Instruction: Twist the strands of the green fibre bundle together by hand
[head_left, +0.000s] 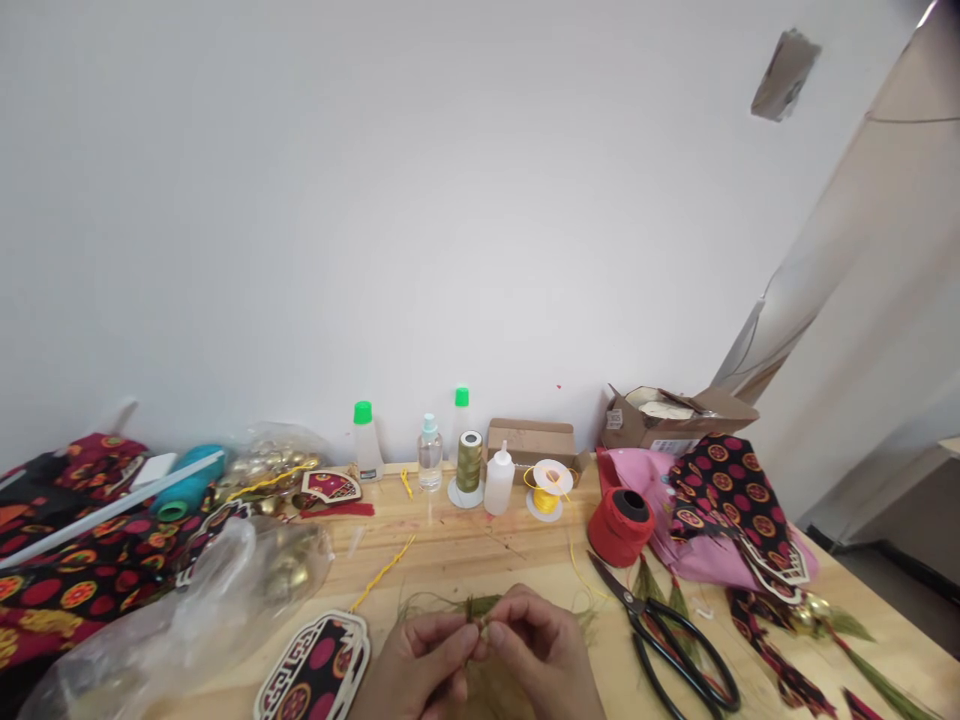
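Note:
My left hand (pixel 431 665) and my right hand (pixel 541 655) meet at the front middle of the table, fingertips pinched close together. Between them is a bundle of olive-green thread (pixel 484 604), with loose strands spreading behind the fingers and more green below the palms. The exact spot where the fingertips press is too small to make out. To the left lies a fabric-covered pendant (pixel 319 668) with a pale border and a yellow cord (pixel 382 573). Black-handled scissors (pixel 660 625) rest open to the right of my right hand.
Along the wall stand a green thread spool (pixel 470 465), a white squeeze bottle (pixel 499 482), a clear bottle (pixel 430 455) and a yellow cord spool (pixel 551 485). A red thread cone (pixel 621 528) is at right, near green tassels (pixel 679 600). Plastic bags (pixel 187 600) and patterned fabric (pixel 75 560) crowd the left.

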